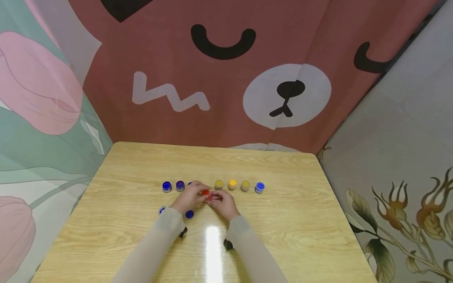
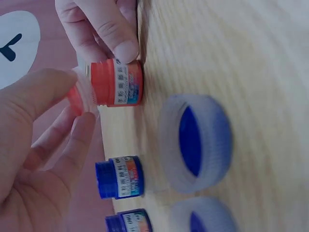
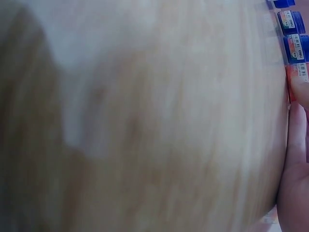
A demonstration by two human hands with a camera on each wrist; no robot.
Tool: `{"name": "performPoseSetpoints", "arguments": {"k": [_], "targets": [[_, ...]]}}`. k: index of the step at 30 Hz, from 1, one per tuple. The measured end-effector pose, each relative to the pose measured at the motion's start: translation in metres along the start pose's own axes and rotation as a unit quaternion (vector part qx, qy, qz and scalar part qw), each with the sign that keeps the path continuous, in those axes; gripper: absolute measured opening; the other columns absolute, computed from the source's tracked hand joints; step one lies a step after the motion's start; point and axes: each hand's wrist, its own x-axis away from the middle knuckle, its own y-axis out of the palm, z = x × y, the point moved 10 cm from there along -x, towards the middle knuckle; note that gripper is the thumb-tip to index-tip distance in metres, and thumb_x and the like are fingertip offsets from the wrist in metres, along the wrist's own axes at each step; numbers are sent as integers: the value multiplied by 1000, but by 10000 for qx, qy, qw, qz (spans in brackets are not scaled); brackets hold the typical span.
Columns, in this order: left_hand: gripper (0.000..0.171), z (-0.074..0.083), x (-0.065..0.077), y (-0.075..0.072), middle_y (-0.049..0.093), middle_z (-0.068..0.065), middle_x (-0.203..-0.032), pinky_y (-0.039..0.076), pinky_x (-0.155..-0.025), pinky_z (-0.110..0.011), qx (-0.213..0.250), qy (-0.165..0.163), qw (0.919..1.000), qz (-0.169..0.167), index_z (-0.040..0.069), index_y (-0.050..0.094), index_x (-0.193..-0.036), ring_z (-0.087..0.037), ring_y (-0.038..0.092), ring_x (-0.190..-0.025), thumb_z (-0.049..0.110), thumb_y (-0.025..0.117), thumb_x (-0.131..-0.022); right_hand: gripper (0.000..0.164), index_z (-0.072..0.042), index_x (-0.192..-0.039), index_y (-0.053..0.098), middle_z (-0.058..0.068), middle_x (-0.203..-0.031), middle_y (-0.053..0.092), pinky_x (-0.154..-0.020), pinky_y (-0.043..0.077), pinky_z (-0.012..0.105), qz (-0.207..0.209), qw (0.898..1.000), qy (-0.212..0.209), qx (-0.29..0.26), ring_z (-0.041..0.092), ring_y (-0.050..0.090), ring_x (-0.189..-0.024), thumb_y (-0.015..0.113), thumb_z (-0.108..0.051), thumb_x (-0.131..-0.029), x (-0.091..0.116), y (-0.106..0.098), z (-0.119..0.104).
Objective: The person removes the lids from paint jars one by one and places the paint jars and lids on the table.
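Note:
A small red paint jar [image 2: 129,84] with a white label stands upright on the table, and my right hand [image 1: 225,204] grips it by the side. In the left wrist view my left hand [image 2: 43,125] pinches the jar's translucent lid [image 2: 87,94], red inside, between thumb and fingers. The lid is tilted at the jar's mouth, with the threaded neck showing. Just left of the red jar are uncapped blue paint jars [image 2: 128,176]. Loose lids with blue insides, one of them a blue lid [image 2: 215,145], lie on the table near my left wrist. In the right wrist view the red jar is partly cut off.
To the right in the row stand yellowish jars [image 1: 232,184] and a blue jar [image 1: 260,187]. At the left end are a dark blue jar [image 1: 166,186] and a purple-blue jar [image 1: 180,186]. A printed curtain [image 1: 226,129] hangs behind the wooden table [image 1: 301,228].

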Motion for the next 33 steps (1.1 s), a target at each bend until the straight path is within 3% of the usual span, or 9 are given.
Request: {"name": "performPoseSetpoints", "arguments": {"k": [6, 10, 14, 21, 33], "targets": [[31, -10, 11, -6, 65, -12, -114, 59, -88, -37, 285, -370, 9964, 709, 2, 70, -122, -27, 65, -103, 6, 75, -91, 33, 8, -116, 68, 20, -107, 67, -84, 59, 25, 109, 9999, -12, -68, 31, 70, -96, 77, 7, -84, 2, 0, -2], [31, -16, 24, -6, 65, -13, -110, 60, -84, -35, 611, -623, 9892, 1178, -1, 67, -120, -26, 66, -98, 5, 74, -91, 36, 8, -115, 68, 17, -103, 67, -83, 59, 24, 235, 9996, 3, -157, 25, 69, -94, 79, 8, -81, 1, 1, 0], [27, -18, 36, -2, 62, -13, -108, 60, -86, -33, 937, -853, 9818, 1412, -1, 64, -113, -27, 65, -99, 0, 74, -87, 34, 6, -111, 68, 14, -99, 68, -80, 59, 24, 431, 9991, -56, -9, 22, 67, -91, 80, 8, -79, -1, 0, -2], [25, -12, 48, 9, 54, -8, -101, 59, -83, -29, 967, -924, 9831, 1251, 2, 59, -100, -23, 61, -96, -7, 69, -80, 28, 5, -104, 70, 12, -92, 70, -74, 58, 23, 791, 9954, -153, 512, 17, 66, -82, 80, 6, -79, -3, -2, -12], [28, 6, 58, 28, 49, -3, -89, 51, -68, -24, 334, -381, 9966, 655, 7, 52, -90, -14, 50, -80, -8, 72, -77, 22, 9, -99, 70, 16, -86, 72, -70, 60, 28, 1169, 9891, -228, 863, 24, 69, -79, 78, 5, -79, -12, -1, -20]]}}
